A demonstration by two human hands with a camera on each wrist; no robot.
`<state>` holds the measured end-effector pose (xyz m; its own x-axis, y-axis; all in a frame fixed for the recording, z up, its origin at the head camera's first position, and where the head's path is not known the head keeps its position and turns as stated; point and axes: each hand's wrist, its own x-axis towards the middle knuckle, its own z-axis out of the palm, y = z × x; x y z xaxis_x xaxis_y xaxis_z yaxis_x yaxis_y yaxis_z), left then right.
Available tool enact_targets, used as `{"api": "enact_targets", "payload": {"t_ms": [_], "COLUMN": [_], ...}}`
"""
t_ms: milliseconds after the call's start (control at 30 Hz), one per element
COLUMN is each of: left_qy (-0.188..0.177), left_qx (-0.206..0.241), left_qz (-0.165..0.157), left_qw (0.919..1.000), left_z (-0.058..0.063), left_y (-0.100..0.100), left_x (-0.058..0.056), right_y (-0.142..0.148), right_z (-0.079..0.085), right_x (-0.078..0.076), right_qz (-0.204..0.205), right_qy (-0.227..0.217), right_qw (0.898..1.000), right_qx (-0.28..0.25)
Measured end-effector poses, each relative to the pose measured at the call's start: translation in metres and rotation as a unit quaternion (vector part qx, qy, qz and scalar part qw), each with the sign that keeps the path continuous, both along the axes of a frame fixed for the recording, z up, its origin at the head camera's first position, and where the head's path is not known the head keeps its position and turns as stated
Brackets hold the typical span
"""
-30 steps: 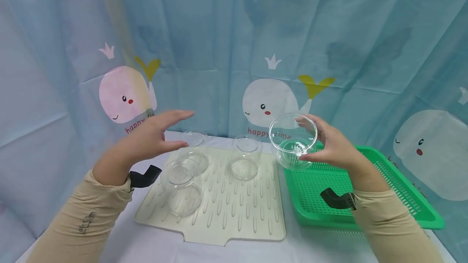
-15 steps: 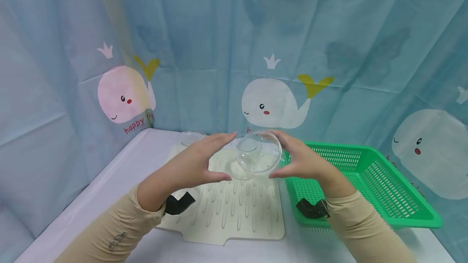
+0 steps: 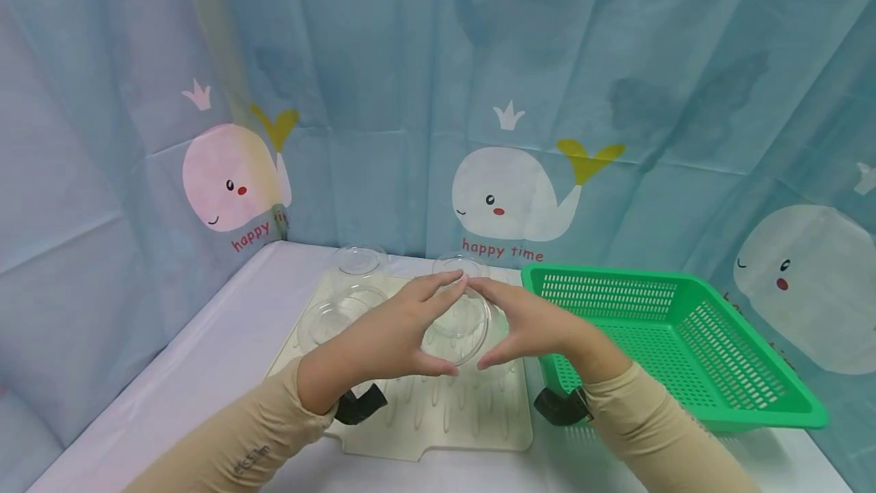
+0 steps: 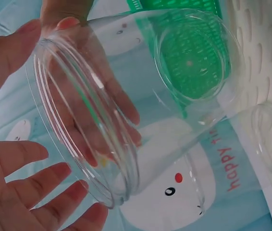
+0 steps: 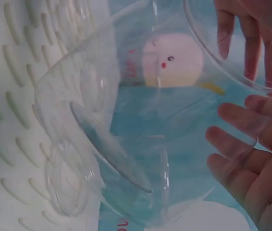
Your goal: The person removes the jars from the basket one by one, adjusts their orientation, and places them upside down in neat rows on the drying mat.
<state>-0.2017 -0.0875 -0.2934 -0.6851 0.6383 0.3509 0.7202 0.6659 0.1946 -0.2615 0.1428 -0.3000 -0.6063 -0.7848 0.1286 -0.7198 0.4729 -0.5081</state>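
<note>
My two hands hold one clear plastic cup (image 3: 464,329) between them, over the mat. The fingers of my left hand (image 3: 393,333) curve along the cup's rim, with the thumb at the opposite edge. My right hand (image 3: 537,326) grips the cup from the other side, seen through the clear wall in the left wrist view. In the head view, both sets of fingertips come together at the cup's far side. Ridged rings circle the mouth (image 4: 85,115), and a smaller ring marks the base (image 4: 191,62).
A cream ribbed mat (image 3: 411,421) lies on the white table. More clear cups stand on it: one at back left (image 3: 360,265), one at front left (image 3: 325,326), and another at the back (image 3: 460,265), partly behind my hands. A green basket (image 3: 684,287) sits at right.
My right hand has brought the cup leftward from over the basket and lower, over the mat. My left hand has moved right to meet it and now takes hold too.
</note>
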Motion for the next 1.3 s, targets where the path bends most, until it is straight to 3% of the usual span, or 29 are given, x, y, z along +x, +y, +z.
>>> {"api": "enact_targets", "payload": {"t_ms": [233,467,633,833,933,1000,1200,1300], "left_qy": [-0.027,0.013,0.024,-0.013,-0.048,-0.078,-0.147,-0.179], "left_qx": [-0.006,0.025,0.069,0.153,0.21,0.254,0.378,0.426], "left_qz": [0.016,0.021,0.027,0.065,0.07,0.068,0.062,0.054], "left_qw": [0.9995,0.9994,0.997,0.986,0.974,0.9617,0.9117,0.8853], "left_z": [-0.01,-0.015,-0.014,-0.015,-0.019,-0.021,-0.027,-0.029], "left_y": [0.005,0.005,0.0,-0.01,-0.013,-0.014,-0.013,-0.011], "left_x": [-0.001,-0.001,-0.001,-0.003,-0.003,-0.002,-0.002,-0.004], "right_y": [-0.003,-0.001,0.009,0.029,0.039,0.044,0.052,0.053], "right_z": [-0.004,-0.005,-0.001,0.002,-0.002,-0.005,-0.009,-0.008], "right_x": [0.001,-0.001,-0.005,-0.017,-0.025,-0.028,-0.029,-0.029], "right_qz": [-0.001,0.014,0.003,-0.029,-0.034,-0.032,-0.013,-0.006], "right_qy": [-0.003,-0.005,-0.003,-0.022,-0.053,-0.08,-0.161,-0.181], "right_qw": [1.0,1.0,1.0,0.996,0.989,0.983,0.962,0.956], "right_qx": [0.021,0.009,-0.008,-0.085,-0.135,-0.163,-0.222,-0.23]}}
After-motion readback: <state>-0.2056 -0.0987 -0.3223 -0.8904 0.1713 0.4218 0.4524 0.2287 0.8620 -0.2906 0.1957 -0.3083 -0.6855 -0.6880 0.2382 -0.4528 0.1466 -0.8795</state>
